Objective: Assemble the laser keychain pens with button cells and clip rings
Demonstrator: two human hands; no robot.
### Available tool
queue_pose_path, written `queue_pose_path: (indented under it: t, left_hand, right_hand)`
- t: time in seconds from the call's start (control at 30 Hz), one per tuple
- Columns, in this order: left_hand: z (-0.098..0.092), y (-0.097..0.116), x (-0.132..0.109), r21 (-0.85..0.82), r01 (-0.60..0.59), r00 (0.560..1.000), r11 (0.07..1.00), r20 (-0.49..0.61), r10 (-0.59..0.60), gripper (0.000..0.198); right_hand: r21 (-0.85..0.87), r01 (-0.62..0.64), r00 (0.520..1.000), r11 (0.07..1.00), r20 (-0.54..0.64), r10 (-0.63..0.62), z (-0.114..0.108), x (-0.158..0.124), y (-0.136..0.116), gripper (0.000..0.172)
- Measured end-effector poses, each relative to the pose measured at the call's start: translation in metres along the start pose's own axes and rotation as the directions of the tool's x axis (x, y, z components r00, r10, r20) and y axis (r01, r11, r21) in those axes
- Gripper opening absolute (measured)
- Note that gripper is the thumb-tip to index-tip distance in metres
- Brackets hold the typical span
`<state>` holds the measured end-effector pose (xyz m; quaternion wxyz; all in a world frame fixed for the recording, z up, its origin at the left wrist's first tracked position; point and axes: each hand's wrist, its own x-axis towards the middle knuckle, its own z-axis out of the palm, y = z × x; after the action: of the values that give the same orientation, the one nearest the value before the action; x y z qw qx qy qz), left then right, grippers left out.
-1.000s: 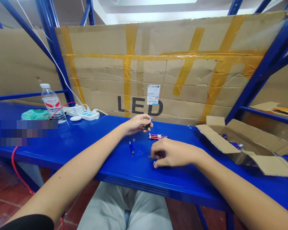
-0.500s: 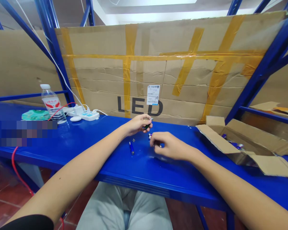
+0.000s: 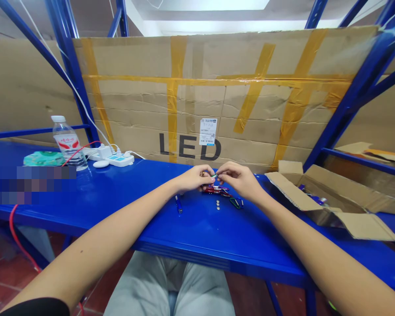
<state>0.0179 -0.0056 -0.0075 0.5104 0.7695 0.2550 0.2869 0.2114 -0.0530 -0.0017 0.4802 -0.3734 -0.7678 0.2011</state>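
Observation:
My left hand (image 3: 200, 177) is closed in a pinch on a small slim green piece (image 3: 214, 176), mostly hidden by the fingers. My right hand (image 3: 239, 179) meets it from the other side, thumb and fingertips closed at the piece's right end. Just below the hands lie red and purple metallic tubes (image 3: 217, 190). Three small silver discs (image 3: 217, 205) form a short row on the blue table (image 3: 191, 232), with a dark looped cord (image 3: 236, 202) to their right. A slim blue tube (image 3: 178, 205) lies left of them, near my left wrist.
An opened cardboard box (image 3: 329, 197) on the right holds several blue and silver items. A water bottle (image 3: 67, 142), a green packet (image 3: 43, 158) and a white power strip (image 3: 113, 156) with cables stand at the left. A large cardboard panel (image 3: 145, 105) closes off the back.
My right hand has lifted from the table and moved up to join my left hand at the small green piece. The tubes, discs and cord beneath it now show.

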Motion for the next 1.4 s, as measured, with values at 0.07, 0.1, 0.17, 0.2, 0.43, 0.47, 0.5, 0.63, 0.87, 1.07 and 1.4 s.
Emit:
queue_pose_path:
  t: [0.07,0.1,0.17,0.2,0.43,0.47,0.5,0.63,0.87,1.07,1.4]
  left_hand:
    - [0.003,-0.001,0.001,-0.011,-0.029,0.999,1.000,-0.020,0.029,0.020]
    - [0.004,-0.002,0.002,-0.014,-0.050,0.998,0.999,-0.038,0.049,0.019]
    - [0.007,-0.003,0.003,0.007,-0.078,0.994,0.997,-0.081,0.079,0.017]
    - [0.009,-0.003,0.003,0.031,-0.086,0.991,0.996,-0.101,0.088,0.016]
    - [0.013,-0.001,0.002,0.418,-0.130,0.968,0.899,-0.142,0.206,0.024]
    - [0.013,-0.001,0.002,0.484,-0.128,0.963,0.866,-0.148,0.225,0.025]
    - [0.013,-0.001,0.003,0.535,-0.125,0.957,0.835,-0.157,0.244,0.025]
    - [0.014,0.000,0.002,0.607,-0.111,0.954,0.787,-0.157,0.256,0.022]
    - [0.018,-0.002,-0.007,0.654,-0.221,0.922,0.724,-0.102,0.373,0.004]
    - [0.022,0.002,-0.007,0.718,-0.218,0.891,0.661,-0.130,0.436,0.010]
    - [0.021,0.005,-0.001,0.704,0.010,0.967,0.710,-0.187,0.171,0.021]
  right_hand:
    - [0.073,-0.055,0.998,0.996,0.014,0.054,0.002,0.000,0.002,0.013]
    - [0.120,-0.092,0.996,0.988,0.016,0.091,0.002,0.001,0.003,0.015]
    - [0.224,-0.157,0.987,0.962,0.014,0.158,0.002,0.001,0.006,0.023]
    - [0.267,-0.180,0.983,0.947,0.012,0.183,0.002,0.002,0.007,0.027]
    - [0.247,-0.308,0.951,0.919,0.093,0.294,-0.004,0.002,0.009,0.034]
    - [0.220,-0.317,0.948,0.922,0.105,0.301,-0.004,0.001,0.009,0.034]
    - [0.200,-0.319,0.947,0.926,0.111,0.302,-0.004,0.001,0.010,0.033]
    - [0.202,-0.314,0.948,0.928,0.117,0.295,-0.002,0.000,0.013,0.030]
    - [0.368,-0.432,0.902,0.824,0.194,0.386,0.004,-0.003,0.014,0.032]
    - [0.448,-0.419,0.907,0.790,0.166,0.388,0.005,-0.003,0.012,0.032]
    - [0.198,-0.367,0.930,0.909,0.050,0.365,0.010,-0.003,0.015,0.020]
